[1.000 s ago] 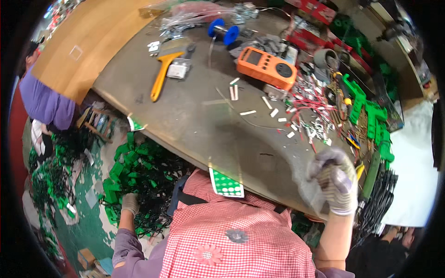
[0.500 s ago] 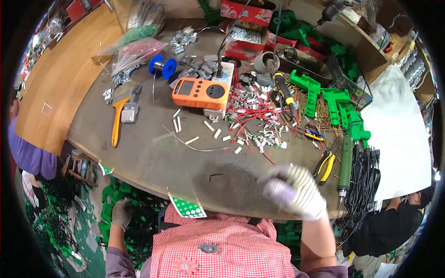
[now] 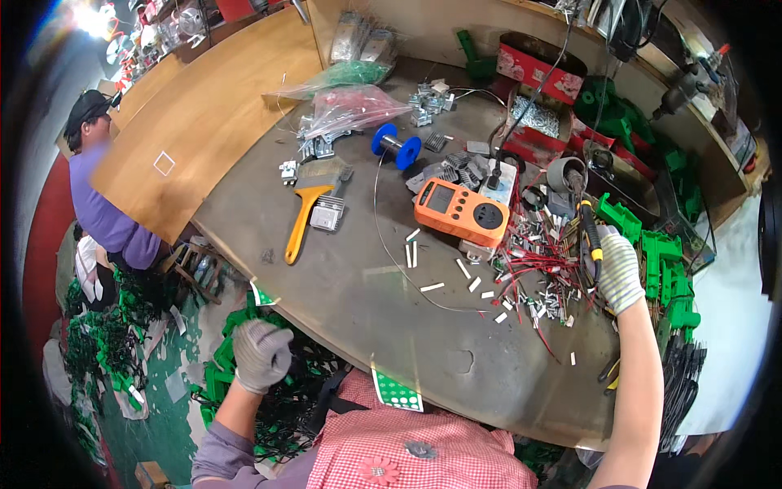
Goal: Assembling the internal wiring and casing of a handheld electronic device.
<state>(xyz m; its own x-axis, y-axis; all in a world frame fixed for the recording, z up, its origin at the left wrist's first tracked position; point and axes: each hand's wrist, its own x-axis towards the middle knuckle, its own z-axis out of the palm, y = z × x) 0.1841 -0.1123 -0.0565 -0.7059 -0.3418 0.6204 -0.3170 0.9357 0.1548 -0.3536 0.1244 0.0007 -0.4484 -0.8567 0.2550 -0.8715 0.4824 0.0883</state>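
My right hand (image 3: 621,273), in a striped work glove, is at the black and yellow handle of a soldering iron (image 3: 592,236). Its fingers curl in at that handle and are partly hidden behind it. The iron's far end meets a grey cup-shaped holder (image 3: 564,173). Under it lies a pile of red wires with white connectors (image 3: 544,269). My left hand (image 3: 262,356), gloved too, is curled into a fist off the table's front edge, with nothing visible in it. Yellow-handled pliers (image 3: 609,376) are mostly covered by my right forearm.
An orange meter (image 3: 462,213) stands mid-table, near a blue solder spool (image 3: 397,147) and a yellow-handled brush (image 3: 301,220). Green plastic housings (image 3: 664,261) and black power cords (image 3: 683,379) are at the right. Red bins (image 3: 539,69) stand behind. A person (image 3: 114,191) sits far left.
My right hand has gone from the front of the table up to the soldering iron. My left fist has risen toward the table edge. The whole view has turned left.
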